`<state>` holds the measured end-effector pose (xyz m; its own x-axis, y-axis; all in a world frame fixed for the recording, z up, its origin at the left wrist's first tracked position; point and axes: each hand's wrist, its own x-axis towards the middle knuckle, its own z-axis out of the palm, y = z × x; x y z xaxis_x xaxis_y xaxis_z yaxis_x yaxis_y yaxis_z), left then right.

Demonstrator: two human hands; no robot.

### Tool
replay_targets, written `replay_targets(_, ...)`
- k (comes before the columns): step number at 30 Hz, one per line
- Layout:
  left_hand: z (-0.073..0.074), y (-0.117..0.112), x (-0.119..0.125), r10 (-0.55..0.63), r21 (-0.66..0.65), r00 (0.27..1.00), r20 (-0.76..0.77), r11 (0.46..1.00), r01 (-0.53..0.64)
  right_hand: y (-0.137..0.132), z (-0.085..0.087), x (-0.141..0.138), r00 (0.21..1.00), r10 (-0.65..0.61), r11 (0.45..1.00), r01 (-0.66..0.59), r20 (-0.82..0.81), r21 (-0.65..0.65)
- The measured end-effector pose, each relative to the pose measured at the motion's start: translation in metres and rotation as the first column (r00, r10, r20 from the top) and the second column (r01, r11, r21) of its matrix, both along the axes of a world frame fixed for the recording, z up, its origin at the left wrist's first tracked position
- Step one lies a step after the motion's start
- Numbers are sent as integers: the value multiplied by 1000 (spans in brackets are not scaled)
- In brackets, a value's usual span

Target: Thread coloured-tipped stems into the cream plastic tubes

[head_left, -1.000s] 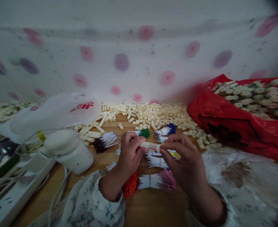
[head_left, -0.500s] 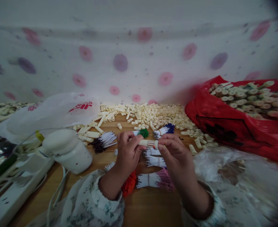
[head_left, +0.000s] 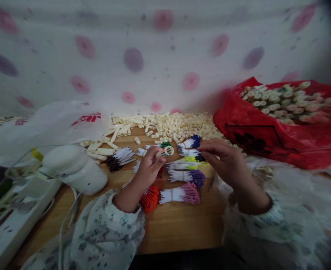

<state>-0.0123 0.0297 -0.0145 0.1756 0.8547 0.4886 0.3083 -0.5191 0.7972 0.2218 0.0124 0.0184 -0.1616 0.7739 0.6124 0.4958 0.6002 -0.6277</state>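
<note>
My left hand is closed round a cream multi-colour pen barrel, whose slotted open end faces up and to the right. Thumb and fingers of my right hand are pinched together beside a bundle of black-tipped pen refills; what they hold, if anything, is too small to make out. Below lie banded refills with yellow tips, purple tips and pink tips. Refills with blue tips lie behind, orange-red ones under my left wrist, and dark-tipped ones to the left.
Loose cream pen parts are heaped along the back. A red bag full of pens stands at right, with clear plastic before it. On the left are a white plastic bag, a white rounded device and a power strip.
My right hand has left the pen barrel and moved right, to the black-tipped refills. The left hand has turned the barrel so its open end faces me. The view has tilted down a little.
</note>
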Motion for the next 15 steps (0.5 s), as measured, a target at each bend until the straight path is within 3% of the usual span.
replay_targets(3, 3, -3, 4, -115, -192, 993, 21, 974, 117, -3, -11, 19, 898, 92, 985, -18, 430, -172)
replay_targets(5, 6, -6, 7, -166, -268, 986, 17, 949, 165, -7, -23, 20, 815, 115, 973, 23, 568, -230)
replay_targets(9, 8, -13, 11, -260, -316, 965, 18, 915, 253, -9, -41, 10, 761, 103, 979, 35, 640, -200)
replay_targets(15, 9, -17, 18, -343, -361, 939, 34, 871, 332, -4, -51, 2, 708, 60, 992, 33, 704, -118)
